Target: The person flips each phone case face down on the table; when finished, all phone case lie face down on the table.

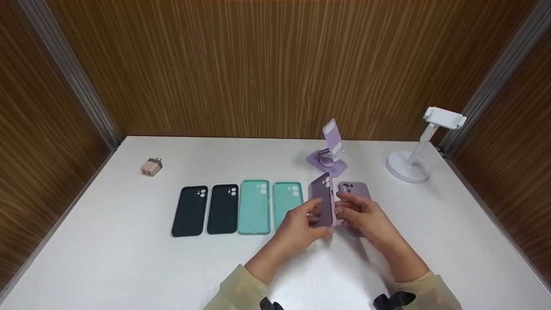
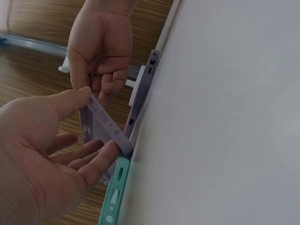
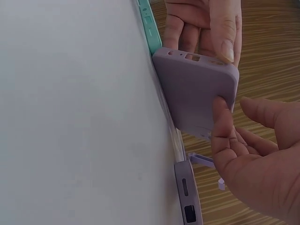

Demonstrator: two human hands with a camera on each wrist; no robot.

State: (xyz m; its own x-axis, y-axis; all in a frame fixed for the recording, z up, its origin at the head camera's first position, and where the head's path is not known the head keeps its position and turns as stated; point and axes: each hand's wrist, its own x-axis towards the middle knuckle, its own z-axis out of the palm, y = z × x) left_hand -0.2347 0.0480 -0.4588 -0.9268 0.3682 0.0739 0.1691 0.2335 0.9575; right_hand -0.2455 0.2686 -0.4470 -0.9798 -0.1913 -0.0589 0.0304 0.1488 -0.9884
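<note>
A purple phone case [image 1: 322, 193] stands tilted on its long edge on the white table, its hollow side facing left. My left hand [image 1: 296, 224] holds it, with the thumb on one corner and fingers along the short end in the left wrist view. My right hand [image 3: 265, 157] is at the case's outer back. One fingertip touches the back there, while the thumb stands apart near the edge. Another purple phone case [image 1: 358, 189] lies camera holes up, partly hidden under the right hand. Beside the left hand lies a mint phone case [image 1: 286, 198], partly covered.
Leftward in the row lie another mint phone case [image 1: 254, 209] and two black phone cases [image 1: 222, 211]. A pink plug adapter [image 1: 151, 167] sits at the far left. Behind stands a purple folding phone stand [image 1: 331, 140], and a white phone stand [image 1: 411, 165] is at the right.
</note>
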